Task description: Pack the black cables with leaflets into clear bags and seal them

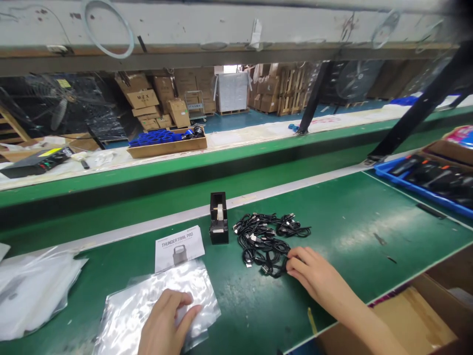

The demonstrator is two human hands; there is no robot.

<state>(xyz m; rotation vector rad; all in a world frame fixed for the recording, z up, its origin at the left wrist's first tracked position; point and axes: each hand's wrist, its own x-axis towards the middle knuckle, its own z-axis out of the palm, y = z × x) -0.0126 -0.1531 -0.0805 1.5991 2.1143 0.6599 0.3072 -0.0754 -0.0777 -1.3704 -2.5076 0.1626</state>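
Note:
My left hand [166, 323] rests on a stack of clear plastic bags [148, 305] at the near edge of the green bench, thumb and fingers pressing the top bag. My right hand [310, 273] reaches into a pile of coiled black cables [264, 236], its fingertips curled on a coil at the pile's near side. A white booklet [179, 246] printed "Thundertrail Pro" lies just behind the bags. A black tape dispenser [219, 224] with a roll of clear tape stands between the booklet and the cables.
More plastic sheets [33, 291] lie at the far left. A blue tray [424, 185] of black devices sits at the right. An open cardboard box [414, 315] stands at the near right. A box of blue parts [166, 143] sits on the far bench.

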